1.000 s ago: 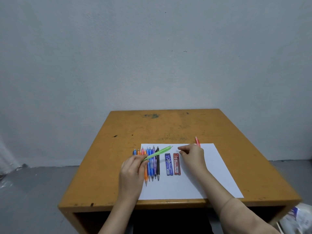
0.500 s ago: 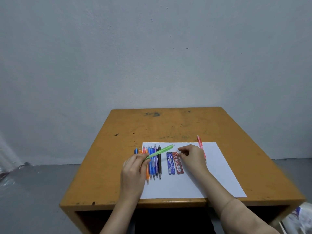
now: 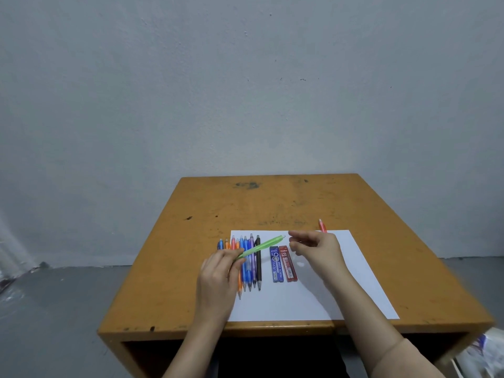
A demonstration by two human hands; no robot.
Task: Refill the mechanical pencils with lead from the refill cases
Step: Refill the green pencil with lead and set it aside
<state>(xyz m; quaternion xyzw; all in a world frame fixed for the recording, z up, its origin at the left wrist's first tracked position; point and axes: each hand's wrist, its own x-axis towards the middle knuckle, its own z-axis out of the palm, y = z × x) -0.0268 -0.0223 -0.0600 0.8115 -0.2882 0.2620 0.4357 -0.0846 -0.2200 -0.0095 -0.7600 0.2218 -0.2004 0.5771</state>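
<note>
Left hand (image 3: 218, 271) grips green pencil (image 3: 261, 246) slanted above pencil row (image 3: 249, 264); right hand (image 3: 317, 248) just right of its far end, fingers half-curled, pinch uncertain; blue case (image 3: 276, 264), red case (image 3: 289, 264) on paper (image 3: 349, 282).

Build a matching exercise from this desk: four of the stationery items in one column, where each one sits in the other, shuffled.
Things
1. green plastic mechanical pencil
2. blue flat lead refill case
3. red flat lead refill case
4. pink mechanical pencil

Places
A. at the far edge of the white paper sheet, partly behind the right hand
B. flat on the paper, beside the black mechanical pencil
C. held in the left hand
D. flat on the paper, right of the other case

Pairs: 1-C, 2-B, 3-D, 4-A
</note>
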